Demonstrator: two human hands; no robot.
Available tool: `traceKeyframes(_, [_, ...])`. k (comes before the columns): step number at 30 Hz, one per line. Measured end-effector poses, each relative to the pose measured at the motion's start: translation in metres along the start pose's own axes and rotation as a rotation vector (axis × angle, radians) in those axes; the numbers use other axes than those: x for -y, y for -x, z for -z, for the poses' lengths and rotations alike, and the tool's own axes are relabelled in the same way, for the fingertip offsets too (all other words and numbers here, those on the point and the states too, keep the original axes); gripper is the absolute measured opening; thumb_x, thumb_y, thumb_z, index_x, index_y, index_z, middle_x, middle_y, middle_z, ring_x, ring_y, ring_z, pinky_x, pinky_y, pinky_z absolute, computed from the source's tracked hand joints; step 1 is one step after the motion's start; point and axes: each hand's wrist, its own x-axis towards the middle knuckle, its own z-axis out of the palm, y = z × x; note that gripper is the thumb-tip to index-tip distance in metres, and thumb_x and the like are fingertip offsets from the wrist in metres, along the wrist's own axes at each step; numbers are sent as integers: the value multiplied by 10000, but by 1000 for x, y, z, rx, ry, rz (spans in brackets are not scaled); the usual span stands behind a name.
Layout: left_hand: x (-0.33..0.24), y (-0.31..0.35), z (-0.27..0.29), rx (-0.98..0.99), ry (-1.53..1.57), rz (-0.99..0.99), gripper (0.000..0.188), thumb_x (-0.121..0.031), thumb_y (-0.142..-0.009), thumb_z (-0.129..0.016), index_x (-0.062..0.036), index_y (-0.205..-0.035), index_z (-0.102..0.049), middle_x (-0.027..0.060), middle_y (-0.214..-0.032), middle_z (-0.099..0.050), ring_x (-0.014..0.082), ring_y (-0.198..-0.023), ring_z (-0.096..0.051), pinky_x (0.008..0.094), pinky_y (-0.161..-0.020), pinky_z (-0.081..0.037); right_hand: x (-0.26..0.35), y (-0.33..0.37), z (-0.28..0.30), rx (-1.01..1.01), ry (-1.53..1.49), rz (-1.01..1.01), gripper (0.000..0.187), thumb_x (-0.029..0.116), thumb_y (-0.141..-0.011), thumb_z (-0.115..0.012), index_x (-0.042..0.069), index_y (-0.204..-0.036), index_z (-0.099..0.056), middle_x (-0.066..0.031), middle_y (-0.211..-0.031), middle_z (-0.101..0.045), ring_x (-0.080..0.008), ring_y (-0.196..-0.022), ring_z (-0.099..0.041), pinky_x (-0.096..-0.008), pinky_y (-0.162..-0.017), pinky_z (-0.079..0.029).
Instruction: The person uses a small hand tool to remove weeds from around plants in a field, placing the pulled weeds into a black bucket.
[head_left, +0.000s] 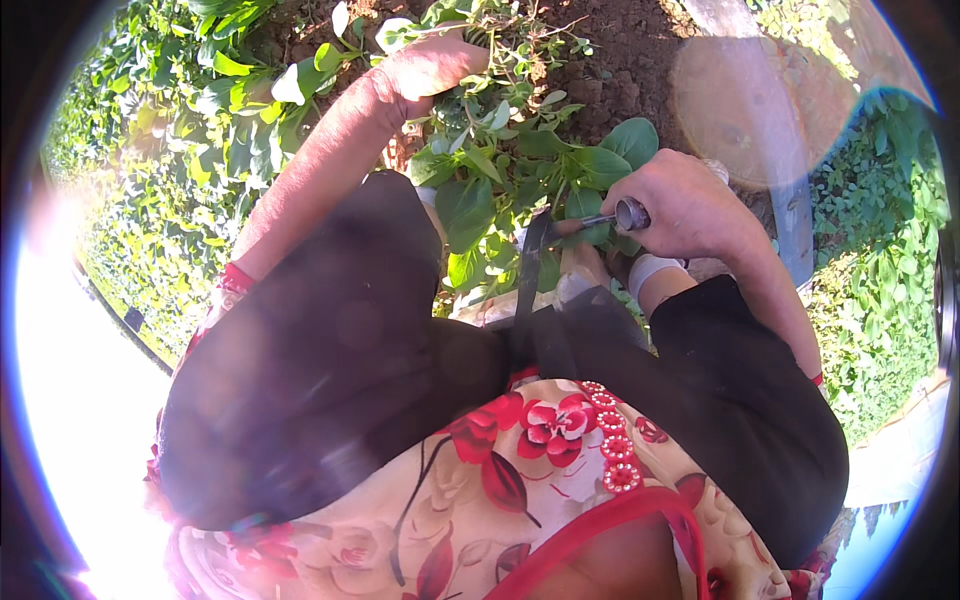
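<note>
A floral garment (520, 470) with red blossoms fills the near foreground, dark trouser knees (330, 360) just beyond it. The right hand (685, 205) is clenched around a small sickle (560, 235) — its dark blade points left into the leafy green plants (510, 170). Farther off, the left hand (430, 65) is closed on a tuft of stems above bare brown soil (620, 60).

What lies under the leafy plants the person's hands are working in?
Brown crumbly soil shows beyond the leafy plants. Left hand grips stems; right hand holds a metal tool. Leaves cover the roots and tool tip.
</note>
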Motion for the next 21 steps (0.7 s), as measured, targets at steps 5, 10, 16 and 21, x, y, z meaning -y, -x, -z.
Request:
traceKeyframes(5, [-99,82,10,-499,-404,-374,265,-113,-809,-520,-49,-1066,-529,62,-826,-585,217,-752,-551,317,-733,-461,-2,3,4,-5,69,-48,168,167,-656,-632,124,-797,-713,-140,-699,-646,-356,-687,-637,-443,-625,-509])
traceKeyframes(10, [-178,182,35,-984,394,-665,421,7,-854,-496,-56,-1270,-514,82,-1020,-650,189,-841,-643,338,-732,-534,-10,-6,-12,2,124,19,189,252,-709,-663,163,-866,-717,-102,-766,-674,-331,-730,-648,-431,-664,-522])
traceKeyframes(16, [-334,219,101,-1354,-742,-946,186,-196,-827,-645,-31,-904,-686,65,-730,-669,103,-599,-619,263,-582,-498,13,-7,-3,-14,83,80,165,192,-688,-647,110,-820,-699,-163,-747,-659,-361,-758,-652,-461,-694,-526])
traceKeyframes(21, [-364,203,47,-1019,-1027,-431,395,-316,-733,-694,2,-964,-658,142,-937,-667,240,-845,-621,337,-752,-492,13,0,3,-81,148,58,168,201,-692,-648,116,-827,-702,-166,-763,-664,-361,-757,-653,-462,-699,-528])
